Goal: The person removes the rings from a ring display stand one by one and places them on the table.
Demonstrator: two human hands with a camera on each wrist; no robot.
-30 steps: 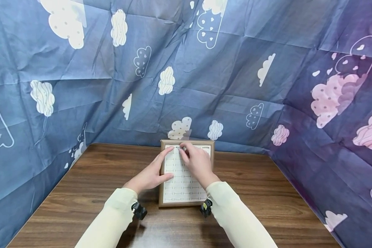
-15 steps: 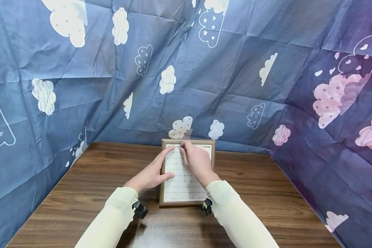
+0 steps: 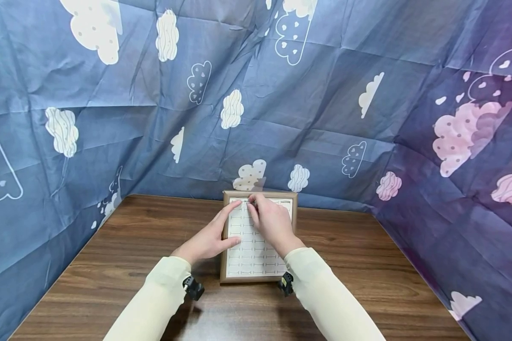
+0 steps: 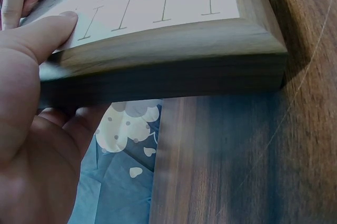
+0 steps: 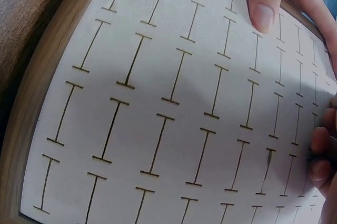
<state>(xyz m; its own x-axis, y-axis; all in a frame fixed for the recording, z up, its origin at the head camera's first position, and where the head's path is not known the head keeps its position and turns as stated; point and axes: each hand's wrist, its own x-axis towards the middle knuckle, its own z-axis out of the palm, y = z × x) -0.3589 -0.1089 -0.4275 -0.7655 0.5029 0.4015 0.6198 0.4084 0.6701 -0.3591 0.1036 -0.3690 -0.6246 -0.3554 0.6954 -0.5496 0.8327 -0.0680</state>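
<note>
A wood-framed jewelry tray (image 3: 224,270) with a white insert (image 5: 142,145), cut in rows of I-shaped slots, lies at the table's far middle. My left hand (image 3: 205,242) grips its left side. In the left wrist view the thumb (image 4: 58,26) rests over the insert while the other fingers (image 4: 87,124) reach beneath the frame. Near the top, my right hand (image 3: 275,225) pinches a small dark, silvery thing (image 3: 246,201) at a slot, mostly hidden by the fingertips; its kind I cannot tell. A slim greyish piece (image 3: 285,201) sits in the top right slot.
The brown wooden table (image 3: 350,284) spreads around the tray. A blue cloth (image 3: 273,142) printed with clouds hangs behind and along both sides. Black wrist cameras (image 3: 193,288) sit below both hands.
The view has shifted slightly. Both hands keep their places on the tray; the right fingertips stay at the same upper slot, with only slight finger movement.
</note>
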